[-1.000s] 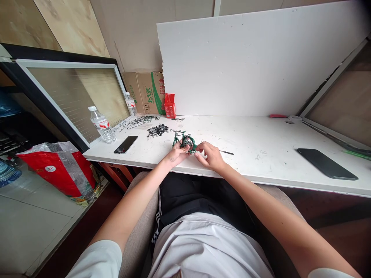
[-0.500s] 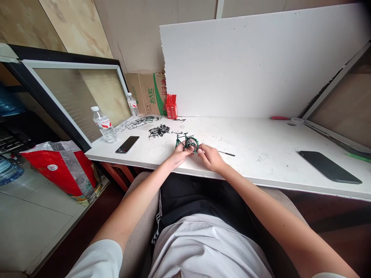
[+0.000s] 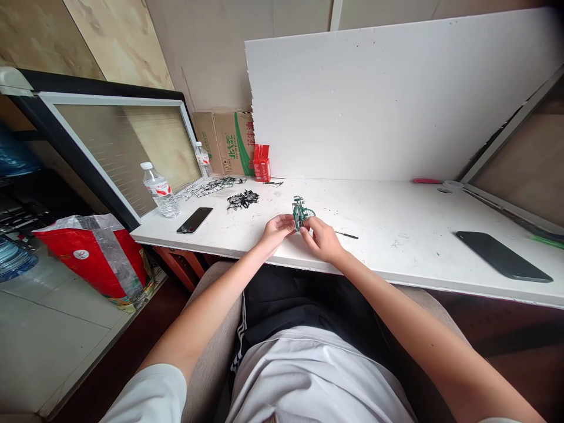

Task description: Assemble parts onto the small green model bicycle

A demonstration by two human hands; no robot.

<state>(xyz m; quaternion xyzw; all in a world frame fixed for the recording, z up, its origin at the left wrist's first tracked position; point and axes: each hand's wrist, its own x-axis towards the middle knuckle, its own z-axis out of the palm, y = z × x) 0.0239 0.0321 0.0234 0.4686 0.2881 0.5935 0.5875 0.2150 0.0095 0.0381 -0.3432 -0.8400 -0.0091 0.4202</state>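
Note:
A small green model bicycle (image 3: 298,210) with spoked wheels stands between my hands near the table's front edge, seen nearly end-on. My right hand (image 3: 325,239) is closed on its lower right part, thumb and fingers pinching it. On the other side, the curled fingers of my left hand (image 3: 275,233) meet its left side, closed against it. My fingertips hide some of the lower frame. A thin dark rod-like tool (image 3: 348,235) lies just right of my right hand. Beyond my left hand is a pile of black model parts (image 3: 243,200).
On the white table (image 3: 396,217) are thin black part frames (image 3: 215,187), a water bottle (image 3: 160,191) with another behind, a phone (image 3: 194,220), a red box (image 3: 262,163) and a dark flat slab (image 3: 502,256). A white board (image 3: 374,100) stands at the back.
The model bicycle has turned from side-on to nearly end-on and shifted slightly right. My right fingers have moved onto its body, while my left hand has gone from gripping underneath to its left side.

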